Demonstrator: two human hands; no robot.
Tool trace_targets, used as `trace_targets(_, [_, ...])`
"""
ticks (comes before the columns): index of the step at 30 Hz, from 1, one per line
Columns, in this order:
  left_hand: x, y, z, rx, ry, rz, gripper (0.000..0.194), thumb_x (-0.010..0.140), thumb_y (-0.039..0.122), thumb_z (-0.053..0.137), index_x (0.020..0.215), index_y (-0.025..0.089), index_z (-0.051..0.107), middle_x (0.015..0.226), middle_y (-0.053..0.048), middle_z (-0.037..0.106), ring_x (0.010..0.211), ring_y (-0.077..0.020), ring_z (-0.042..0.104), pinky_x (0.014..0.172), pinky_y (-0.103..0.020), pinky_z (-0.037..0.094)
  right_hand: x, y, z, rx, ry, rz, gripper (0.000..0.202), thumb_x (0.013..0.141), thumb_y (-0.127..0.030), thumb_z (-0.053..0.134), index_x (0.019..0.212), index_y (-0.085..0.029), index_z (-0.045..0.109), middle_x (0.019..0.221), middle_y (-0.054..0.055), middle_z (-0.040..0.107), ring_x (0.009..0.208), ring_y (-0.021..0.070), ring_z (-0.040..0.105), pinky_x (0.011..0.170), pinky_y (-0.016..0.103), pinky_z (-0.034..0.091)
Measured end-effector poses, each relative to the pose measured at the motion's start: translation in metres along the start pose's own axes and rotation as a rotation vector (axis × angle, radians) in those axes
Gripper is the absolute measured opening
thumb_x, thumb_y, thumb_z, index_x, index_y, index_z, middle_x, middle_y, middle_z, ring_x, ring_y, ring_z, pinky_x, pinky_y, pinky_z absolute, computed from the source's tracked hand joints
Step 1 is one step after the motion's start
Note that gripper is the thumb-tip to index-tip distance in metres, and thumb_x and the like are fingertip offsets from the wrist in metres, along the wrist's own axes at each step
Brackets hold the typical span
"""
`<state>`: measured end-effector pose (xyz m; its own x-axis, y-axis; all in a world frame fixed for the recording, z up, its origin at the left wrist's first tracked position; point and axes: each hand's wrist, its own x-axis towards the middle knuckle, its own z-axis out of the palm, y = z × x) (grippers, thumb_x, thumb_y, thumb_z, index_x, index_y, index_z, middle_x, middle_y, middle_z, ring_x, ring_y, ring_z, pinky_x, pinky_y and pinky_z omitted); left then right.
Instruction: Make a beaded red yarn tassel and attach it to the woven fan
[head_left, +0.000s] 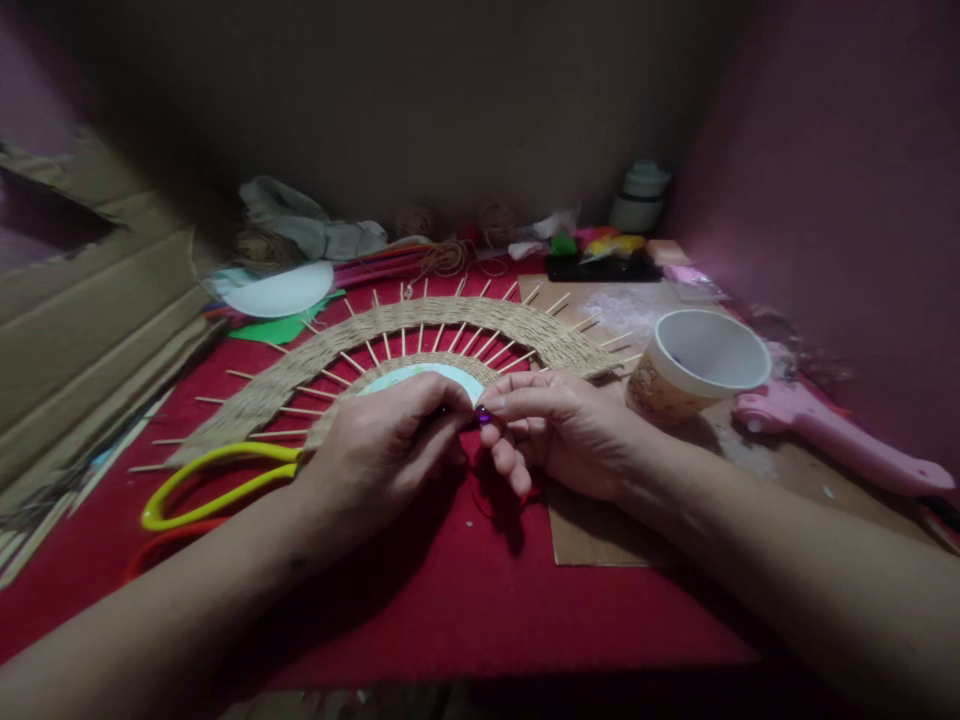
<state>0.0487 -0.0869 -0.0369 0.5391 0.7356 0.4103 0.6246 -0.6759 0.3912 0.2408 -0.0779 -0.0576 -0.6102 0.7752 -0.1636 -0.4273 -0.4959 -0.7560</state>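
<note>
Scissors (221,462) with a yellow handle lie at left on the red-covered desk (450,640), beside your left hand (386,430), its thumb and fingers drawn together (what they grip, one cannot tell). A stick-ribbed woven arc (420,318) curves beyond. At center, your right hand (559,425) pinches a shiny purple bead (482,413) at its fingertips, other fingers loosely curled. Farther right are a cup (660,385) and a pink tool (847,435).
</note>
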Motion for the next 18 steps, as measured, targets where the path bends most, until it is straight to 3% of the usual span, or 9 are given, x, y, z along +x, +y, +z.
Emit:
trace_targets(6, [-0.0012,0.0005,0.0011,-0.056,-0.024,-0.03,0.005,0.089,0.02,0.055,0.09,0.019,0.06,0.08,0.001,0.067,0.068,-0.0102,0.062,0.065,-0.023,0.047,0.0002,0.0,-0.0001,0.011,-0.004,-0.003,0.009,0.073,-0.012,0.063,0.081,-0.013,0.06,0.06,0.002,0.066,0.046,0.0131,0.061,0.039,0.022,0.052])
trace_targets(11, [0.0015,0.0038,-0.0013,-0.357,-0.155,-0.133,0.025,0.09,0.022,0.053,0.115,0.022,0.054,0.104,-0.004,0.069,0.092,-0.0158,0.067,0.078,-0.027,0.054,0.0004,0.0001,0.0002,0.017,-0.001,-0.01,0.005,0.074,-0.011,0.062,0.079,-0.012,0.061,0.06,0.002,0.066,0.046,0.0126,0.061,0.038,0.021,0.052])
trace_targets(13, [0.0033,0.0061,-0.0035,-0.425,-0.181,-0.147,0.027,0.09,0.022,0.055,0.116,0.022,0.056,0.109,-0.005,0.069,0.098,-0.0171,0.066,0.083,-0.028,0.055,0.0008,0.0004,-0.0007,0.028,-0.019,-0.009,0.006,0.074,-0.012,0.062,0.08,-0.012,0.06,0.06,0.002,0.066,0.046,0.013,0.061,0.038,0.022,0.052])
trace_targets(18, [0.0063,0.0097,-0.0062,-0.56,-0.246,-0.225,0.019,0.091,0.025,0.054,0.107,0.019,0.062,0.09,-0.003,0.071,0.074,-0.014,0.068,0.065,-0.024,0.057,0.0014,0.0015,-0.002,0.028,-0.048,-0.017,0.008,0.077,-0.011,0.061,0.085,-0.013,0.06,0.06,0.001,0.066,0.046,0.0135,0.062,0.038,0.023,0.053])
